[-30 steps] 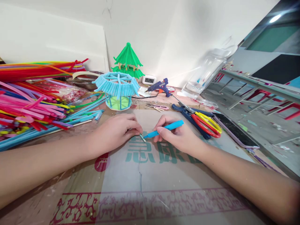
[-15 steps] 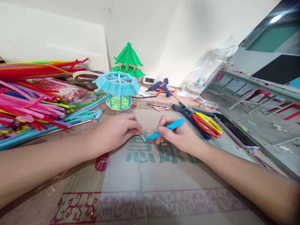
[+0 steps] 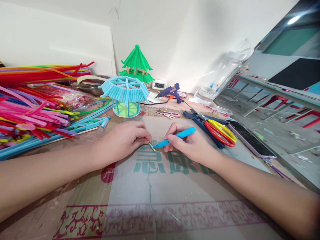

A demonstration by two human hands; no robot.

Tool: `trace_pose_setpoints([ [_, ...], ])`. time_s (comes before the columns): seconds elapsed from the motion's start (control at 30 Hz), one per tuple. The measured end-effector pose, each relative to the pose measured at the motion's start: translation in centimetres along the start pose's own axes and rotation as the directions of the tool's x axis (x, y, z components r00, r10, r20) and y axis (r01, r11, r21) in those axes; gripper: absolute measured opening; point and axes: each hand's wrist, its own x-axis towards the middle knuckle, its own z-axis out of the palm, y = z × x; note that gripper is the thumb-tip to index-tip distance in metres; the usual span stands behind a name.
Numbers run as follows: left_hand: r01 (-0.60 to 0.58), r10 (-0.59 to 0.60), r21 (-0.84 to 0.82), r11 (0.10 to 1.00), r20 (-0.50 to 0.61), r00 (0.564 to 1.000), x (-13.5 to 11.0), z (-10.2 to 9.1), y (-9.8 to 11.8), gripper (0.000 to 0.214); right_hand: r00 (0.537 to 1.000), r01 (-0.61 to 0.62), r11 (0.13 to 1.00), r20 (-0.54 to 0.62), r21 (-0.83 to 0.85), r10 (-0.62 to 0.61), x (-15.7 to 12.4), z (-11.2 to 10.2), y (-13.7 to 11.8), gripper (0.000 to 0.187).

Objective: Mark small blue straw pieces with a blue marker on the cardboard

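Between its thumb and fingers my left hand (image 3: pixel 127 140) pinches a short thin stick (image 3: pixel 152 147), partly coloured blue-green, with its pale end sticking out. My right hand (image 3: pixel 186 141) grips a bright blue marker pen (image 3: pixel 175 137), whose tip touches or nearly touches the stick. Both hands rest on a printed cardboard sheet (image 3: pixel 130 190). Behind my left hand stands a small round pavilion model (image 3: pixel 126 96) with a light blue pipe-cleaner roof and a green floor.
Bundles of pipe cleaners (image 3: pixel 27 113) fill the left side. A green pagoda model (image 3: pixel 137 63), a digital clock (image 3: pixel 159 85) and a glue gun (image 3: pixel 171 91) stand at the back. To the right lie pliers (image 3: pixel 203 128), scissors (image 3: pixel 220 133), a phone (image 3: pixel 252 138) and a clear bottle (image 3: pixel 220 75).
The marker tip has shifted slightly left and up along the stick, toward my left fingers. My left hand holds its place.
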Motion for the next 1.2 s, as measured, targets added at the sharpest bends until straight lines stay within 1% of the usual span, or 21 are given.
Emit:
trace_pose_setpoints([
  [0.13,-0.002,0.002,-0.003,1.0,0.002,1.0,0.0,0.0,-0.01,0.015,0.998,-0.064,0.998,0.01,-0.014,0.064,-0.12,0.1,-0.21,0.018],
  [0.27,-0.013,0.013,0.0,1.0,0.004,1.0,-0.03,0.06,-0.04,0.016,1.0,-0.004,1.0,-0.021,0.016,0.005,-0.04,0.21,-0.17,0.017],
  [0.37,-0.027,0.027,0.01,1.0,0.008,1.0,-0.04,0.14,-0.07,0.017,1.0,0.02,1.0,-0.01,0.01,-0.02,0.04,0.23,0.0,0.016],
  [0.57,-0.048,0.048,0.055,0.997,-0.006,0.999,-0.04,0.18,0.04,0.018,0.999,-0.051,0.998,-0.008,-0.033,0.051,0.01,0.14,0.04,0.018],
  [0.73,-0.047,0.048,0.069,0.997,-0.012,0.999,-0.04,0.12,0.18,0.017,1.0,-0.025,1.0,-0.004,-0.016,0.025,-0.05,0.17,0.02,0.017],
  [0.9,-0.048,0.049,0.071,0.996,-0.009,0.999,-0.03,0.14,0.14,0.017,0.997,-0.071,0.997,0.002,-0.037,0.071,-0.04,0.21,-0.19,0.019],
  [1.07,-0.044,0.044,0.066,0.997,-0.006,0.999,-0.05,0.17,0.15,0.018,0.999,0.003,1.0,-0.032,-0.002,-0.003,0.02,0.31,-0.24,0.019],
  [1.13,-0.041,0.041,0.067,0.997,0.0,0.999,-0.05,0.17,0.18,0.019,1.0,0.001,1.0,-0.017,0.003,-0.001,0.0,0.3,-0.19,0.019],
  [1.2,-0.043,0.043,0.07,0.997,0.004,0.999,-0.05,0.17,0.2,0.019,1.0,-0.027,1.0,-0.006,-0.004,0.027,-0.04,0.27,-0.15,0.02],
])
